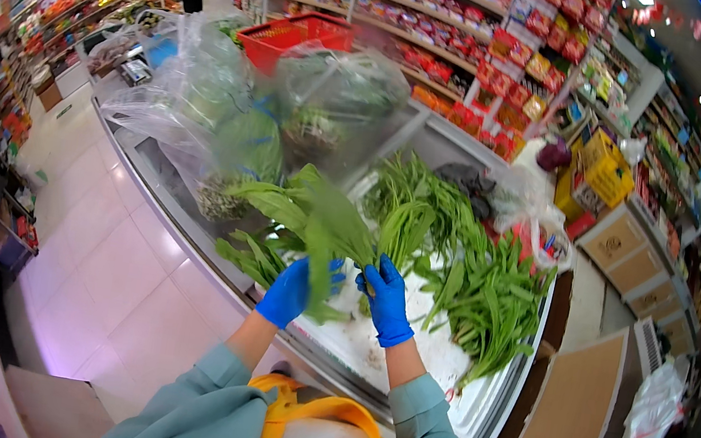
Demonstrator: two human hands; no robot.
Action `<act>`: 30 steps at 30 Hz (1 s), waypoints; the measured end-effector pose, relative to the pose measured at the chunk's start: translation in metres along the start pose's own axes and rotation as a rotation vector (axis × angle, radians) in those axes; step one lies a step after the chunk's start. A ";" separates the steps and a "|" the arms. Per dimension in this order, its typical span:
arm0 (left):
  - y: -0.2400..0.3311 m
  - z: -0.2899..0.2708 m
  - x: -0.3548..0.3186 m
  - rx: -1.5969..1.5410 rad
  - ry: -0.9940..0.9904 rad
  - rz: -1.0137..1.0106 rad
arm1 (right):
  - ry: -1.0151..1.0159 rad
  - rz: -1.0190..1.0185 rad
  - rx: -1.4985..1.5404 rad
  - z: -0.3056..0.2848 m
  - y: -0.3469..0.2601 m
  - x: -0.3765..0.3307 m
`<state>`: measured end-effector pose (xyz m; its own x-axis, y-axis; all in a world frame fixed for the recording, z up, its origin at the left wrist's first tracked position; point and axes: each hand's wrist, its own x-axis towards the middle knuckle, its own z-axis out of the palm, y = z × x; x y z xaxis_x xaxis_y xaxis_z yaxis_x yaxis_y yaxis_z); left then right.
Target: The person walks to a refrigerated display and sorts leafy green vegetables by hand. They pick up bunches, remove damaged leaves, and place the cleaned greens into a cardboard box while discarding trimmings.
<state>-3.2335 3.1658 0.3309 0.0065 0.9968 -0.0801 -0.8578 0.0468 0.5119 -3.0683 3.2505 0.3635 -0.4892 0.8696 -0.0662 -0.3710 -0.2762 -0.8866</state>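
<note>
A person in blue gloves is working over a white tabletop (371, 358) in a shop, holding a bunch of leafy greens (339, 220) just above its near left part. The right hand (389, 305) is closing its thumb and fingers around the gathered stem ends, while the left hand (284, 293) is curving close beside the leaves (a drooping, blurred leaf is covering its fingers, so whether it is gripping anything cannot be told). A larger pile of greens (487, 297) is lying to the right, and clear plastic bags (343, 83) are standing behind. Since only the stem ends are visibly being pinched, a loosening grip could let stalks slide out, perhaps over the nearby edge; pulling hard on the long leaves could tear them.
</note>
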 end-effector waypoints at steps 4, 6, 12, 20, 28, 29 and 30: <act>0.017 -0.002 -0.024 -0.001 -0.028 0.057 | -0.026 -0.166 -0.078 0.031 -0.019 0.037; 0.026 -0.007 -0.024 -0.114 0.009 0.009 | -0.059 -0.175 -0.024 0.043 -0.028 0.051; 0.045 -0.013 -0.024 -0.945 -0.223 -0.120 | -0.098 -0.061 0.114 0.017 -0.030 0.068; 0.005 -0.021 -0.020 0.089 0.089 -0.057 | 0.030 -0.347 -0.268 0.027 -0.033 0.070; -0.115 -0.008 -0.013 0.425 -0.040 -0.336 | 0.052 -0.492 -1.306 -0.068 0.002 -0.091; -0.120 0.007 -0.010 0.480 -0.061 -0.352 | 0.240 -0.529 -1.345 -0.088 -0.003 -0.117; -0.125 0.024 -0.009 0.569 -0.112 -0.333 | 0.452 -0.486 -1.345 -0.118 -0.003 -0.141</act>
<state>-3.1136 3.1523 0.2882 0.3043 0.9224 -0.2381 -0.3962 0.3498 0.8489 -2.9054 3.1767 0.3215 -0.1633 0.8824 0.4412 0.6847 0.4234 -0.5932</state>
